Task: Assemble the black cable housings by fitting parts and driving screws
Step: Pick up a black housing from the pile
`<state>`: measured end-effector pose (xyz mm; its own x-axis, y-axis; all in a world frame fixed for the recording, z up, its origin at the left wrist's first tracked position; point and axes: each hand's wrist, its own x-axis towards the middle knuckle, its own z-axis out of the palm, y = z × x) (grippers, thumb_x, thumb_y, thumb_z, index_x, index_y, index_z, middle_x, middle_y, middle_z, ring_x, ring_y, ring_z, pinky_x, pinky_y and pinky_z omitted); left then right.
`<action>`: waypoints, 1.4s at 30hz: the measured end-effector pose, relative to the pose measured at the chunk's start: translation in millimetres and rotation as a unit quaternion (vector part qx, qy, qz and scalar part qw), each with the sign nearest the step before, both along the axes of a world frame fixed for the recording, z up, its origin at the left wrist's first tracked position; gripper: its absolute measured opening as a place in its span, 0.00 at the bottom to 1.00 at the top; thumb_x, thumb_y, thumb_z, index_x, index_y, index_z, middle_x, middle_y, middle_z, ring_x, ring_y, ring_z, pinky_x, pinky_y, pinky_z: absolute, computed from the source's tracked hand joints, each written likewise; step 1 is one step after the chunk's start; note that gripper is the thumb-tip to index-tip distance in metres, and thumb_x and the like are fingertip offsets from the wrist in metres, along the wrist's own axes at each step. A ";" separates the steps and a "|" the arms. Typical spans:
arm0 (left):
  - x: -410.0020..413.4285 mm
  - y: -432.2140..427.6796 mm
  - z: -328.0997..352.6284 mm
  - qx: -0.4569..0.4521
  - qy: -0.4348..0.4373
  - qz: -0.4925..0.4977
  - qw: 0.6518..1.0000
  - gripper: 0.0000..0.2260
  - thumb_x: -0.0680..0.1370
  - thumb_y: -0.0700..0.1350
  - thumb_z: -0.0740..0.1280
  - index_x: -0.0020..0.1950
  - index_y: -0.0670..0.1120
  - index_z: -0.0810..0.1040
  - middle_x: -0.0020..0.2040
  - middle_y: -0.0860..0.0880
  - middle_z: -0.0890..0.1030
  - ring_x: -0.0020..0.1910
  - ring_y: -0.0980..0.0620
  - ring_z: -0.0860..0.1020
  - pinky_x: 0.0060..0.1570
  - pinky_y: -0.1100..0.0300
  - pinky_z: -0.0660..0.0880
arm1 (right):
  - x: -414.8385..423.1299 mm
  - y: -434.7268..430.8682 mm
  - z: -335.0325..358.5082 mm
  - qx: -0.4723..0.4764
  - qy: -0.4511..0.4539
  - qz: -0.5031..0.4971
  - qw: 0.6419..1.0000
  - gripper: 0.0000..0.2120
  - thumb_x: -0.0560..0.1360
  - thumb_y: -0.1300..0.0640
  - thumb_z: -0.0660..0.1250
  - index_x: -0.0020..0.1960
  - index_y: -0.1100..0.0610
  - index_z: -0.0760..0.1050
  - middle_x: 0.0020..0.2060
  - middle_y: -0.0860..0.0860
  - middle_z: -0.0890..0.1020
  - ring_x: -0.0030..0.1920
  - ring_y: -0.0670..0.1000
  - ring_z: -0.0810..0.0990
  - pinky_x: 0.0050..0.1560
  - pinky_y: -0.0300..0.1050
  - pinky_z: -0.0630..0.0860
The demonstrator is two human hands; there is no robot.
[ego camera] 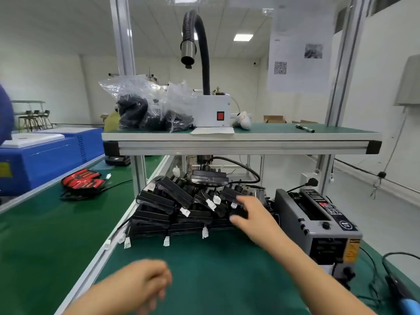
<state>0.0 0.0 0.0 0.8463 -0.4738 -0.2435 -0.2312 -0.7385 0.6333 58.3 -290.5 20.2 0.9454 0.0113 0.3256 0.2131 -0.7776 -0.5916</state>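
Note:
A heap of black cable housings (177,205) with white plug connectors lies under the shelf at the back of the green mat. My right hand (252,214) reaches into the heap's right side, fingers curled around one black housing (238,215); the grip is blurred. My left hand (145,283) hovers low over the mat near the front edge, fingers loosely curled, holding nothing that I can see. An electric screwdriver (402,292) with a blue grip lies at the far right bottom.
A grey tape dispenser machine (318,223) stands right of the heap. The shelf (241,138) above carries bags of black parts (150,110), a white fume extractor box (213,112) and a pen (305,128). Red-black parts (83,181) lie on the left conveyor.

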 end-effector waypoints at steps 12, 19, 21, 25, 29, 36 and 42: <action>164.2 -105.2 51.2 -0.386 -0.065 0.293 0.873 0.26 0.80 0.53 0.60 0.75 0.51 0.56 0.63 0.40 0.74 0.44 0.46 0.81 0.47 0.52 0.81 | 124.1 17.1 27.7 -0.158 -0.009 -0.052 0.986 0.37 0.73 0.54 0.67 0.76 0.49 0.52 0.72 0.55 0.62 0.69 0.58 0.66 0.63 0.53 0.69; 199.8 -109.1 52.9 -0.508 0.061 0.307 0.802 0.23 0.81 0.52 0.60 0.73 0.45 0.62 0.62 0.37 0.74 0.53 0.42 0.78 0.35 0.54 0.80 | 139.1 13.4 35.2 -0.188 0.021 -0.024 0.982 0.37 0.73 0.51 0.69 0.75 0.46 0.54 0.71 0.54 0.65 0.66 0.58 0.70 0.59 0.51 0.73; 204.6 -110.8 49.5 -0.547 0.082 0.313 0.772 0.21 0.81 0.47 0.62 0.71 0.40 0.64 0.60 0.35 0.74 0.53 0.40 0.78 0.39 0.52 0.79 | 141.3 14.2 34.4 -0.184 0.016 -0.014 0.983 0.35 0.73 0.52 0.69 0.75 0.45 0.55 0.71 0.54 0.67 0.65 0.58 0.72 0.58 0.49 0.73; 206.9 -114.1 50.2 -0.596 0.096 0.329 0.726 0.14 0.80 0.39 0.63 0.64 0.34 0.70 0.46 0.36 0.79 0.44 0.41 0.80 0.37 0.55 0.79 | 140.4 13.8 35.9 -0.189 -0.042 -0.015 0.981 0.27 0.76 0.54 0.63 0.73 0.44 0.60 0.66 0.53 0.72 0.60 0.57 0.75 0.54 0.46 0.73; 199.6 -115.7 58.0 -0.618 0.082 0.322 0.712 0.10 0.79 0.38 0.64 0.57 0.34 0.73 0.42 0.37 0.81 0.41 0.43 0.82 0.43 0.54 0.81 | 130.0 10.9 40.9 -0.181 -0.092 -0.033 0.979 0.23 0.76 0.53 0.63 0.70 0.43 0.64 0.60 0.53 0.76 0.58 0.57 0.76 0.52 0.46 0.73; 122.9 -116.2 60.3 -0.622 0.037 0.272 0.734 0.12 0.78 0.40 0.65 0.61 0.38 0.76 0.51 0.41 0.83 0.47 0.47 0.84 0.49 0.59 0.80 | 59.8 7.7 20.0 -0.065 -0.203 -0.036 0.976 0.24 0.76 0.59 0.63 0.70 0.45 0.67 0.59 0.47 0.74 0.60 0.49 0.71 0.54 0.33 0.64; 46.0 -112.1 28.3 -0.618 0.047 0.240 0.747 0.17 0.79 0.41 0.64 0.67 0.40 0.73 0.58 0.43 0.81 0.52 0.49 0.82 0.54 0.58 0.78 | -18.5 15.3 -18.3 0.003 -0.211 -0.036 0.977 0.25 0.75 0.63 0.65 0.70 0.49 0.70 0.69 0.46 0.69 0.67 0.39 0.64 0.61 0.16 0.47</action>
